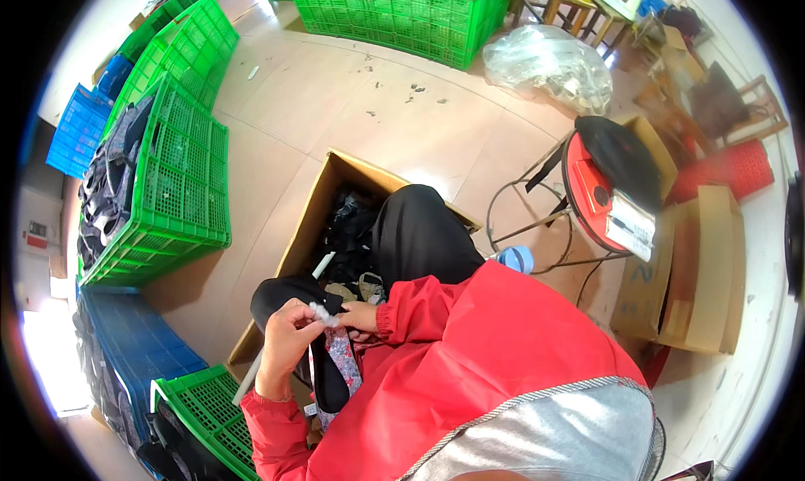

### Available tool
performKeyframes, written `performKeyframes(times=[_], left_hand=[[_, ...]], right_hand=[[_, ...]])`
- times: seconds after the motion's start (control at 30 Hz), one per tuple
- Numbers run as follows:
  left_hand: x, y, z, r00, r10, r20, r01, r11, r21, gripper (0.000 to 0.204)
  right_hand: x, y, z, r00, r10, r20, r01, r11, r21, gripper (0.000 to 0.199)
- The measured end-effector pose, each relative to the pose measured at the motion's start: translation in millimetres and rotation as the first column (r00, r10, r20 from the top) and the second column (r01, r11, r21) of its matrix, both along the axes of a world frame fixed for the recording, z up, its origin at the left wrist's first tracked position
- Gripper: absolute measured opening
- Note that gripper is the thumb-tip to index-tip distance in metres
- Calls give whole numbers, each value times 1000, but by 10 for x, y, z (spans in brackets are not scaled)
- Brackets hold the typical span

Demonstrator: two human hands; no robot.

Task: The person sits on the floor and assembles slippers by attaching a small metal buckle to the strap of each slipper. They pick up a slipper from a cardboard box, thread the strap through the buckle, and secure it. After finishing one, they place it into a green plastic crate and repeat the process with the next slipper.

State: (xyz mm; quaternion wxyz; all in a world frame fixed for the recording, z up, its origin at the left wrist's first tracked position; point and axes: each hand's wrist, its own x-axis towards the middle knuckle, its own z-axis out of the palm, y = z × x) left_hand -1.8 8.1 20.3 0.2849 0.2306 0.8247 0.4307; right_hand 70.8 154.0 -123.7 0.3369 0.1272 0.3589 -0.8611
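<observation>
Above my lap, my left hand [289, 340] is closed, thumb and fingertips pinching a small whitish fluffy tuft [324, 315]. Close beside it on the right, my right hand [361, 317] has its fingers curled round the top of a floral-printed fabric piece [342, 365] with black material along it. The piece hangs down between my red sleeves, and its lower end is partly hidden. An open cardboard box [295, 244] stands on the floor in front of me, with black fabric pieces [348, 229] inside. My knees in black trousers cover part of the box.
Green plastic crates [186, 166] stand at the left and far side, one filled with dark garments [113, 175]. On the right is a red-topped stool [587, 204] holding a black cushion and small boxes. Cardboard boxes [704, 271] and a clear plastic bag [549, 66] lie beyond it.
</observation>
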Motion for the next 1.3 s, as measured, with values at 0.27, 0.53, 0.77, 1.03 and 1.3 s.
performKeyframes(times=[0.27,0.53,0.77,1.03,1.3], left_hand=[[-231,-202,-601,944,-37,326,-70,948,311,10],[-209,-149,-542,739,144,658,-432,851,298,16],[-175,-101,-633,629,234,742,-571,787,236,13],[-189,-38,-517,601,223,767,-562,801,207,12],[-197,-36,-601,591,268,761,-579,797,169,9]], right_hand=[[-21,73,458,992,63,107,-90,958,272,20],[-11,475,257,998,48,-33,-37,961,272,36],[78,566,287,846,175,-503,90,884,459,50],[-87,384,136,901,85,-425,7,978,209,25],[-178,360,270,888,146,-435,-49,973,227,20]])
